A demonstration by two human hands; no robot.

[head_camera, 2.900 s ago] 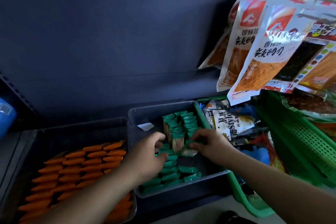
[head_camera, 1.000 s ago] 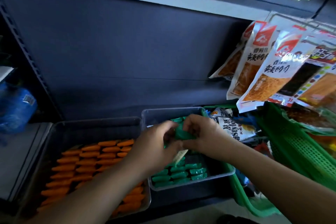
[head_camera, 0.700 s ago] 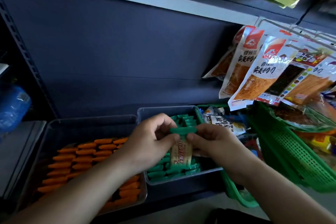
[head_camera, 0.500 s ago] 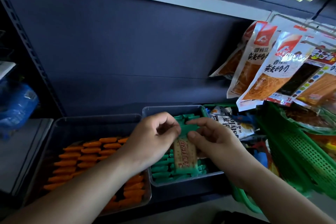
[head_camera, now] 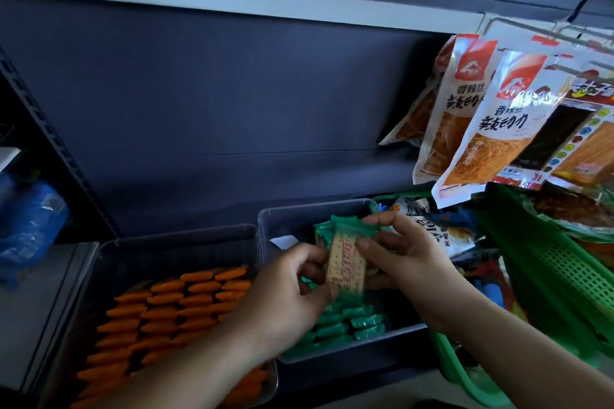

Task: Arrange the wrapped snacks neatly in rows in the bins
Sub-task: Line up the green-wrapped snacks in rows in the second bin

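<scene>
A green-wrapped cracker snack [head_camera: 345,267] is held upright above the clear middle bin [head_camera: 299,214]. My left hand [head_camera: 292,295] pinches its lower end, and my right hand [head_camera: 402,259] pinches its upper green seal and right side. Under the hands, more green-wrapped snacks [head_camera: 360,324] lie in rows in that bin. A clear bin on the left [head_camera: 166,239] holds rows of orange-wrapped snacks [head_camera: 172,309].
A green mesh basket [head_camera: 551,275] with mixed packets stands on the right. Large snack bags [head_camera: 491,123] hang from a hook above it. A blue bag [head_camera: 30,226] lies at the far left, and the dark shelf back panel [head_camera: 232,109] rises behind the bins.
Both hands lifted one green-wrapped cracker out of the middle bin and now hold it upright; the left hand has shifted from its top to its lower end.
</scene>
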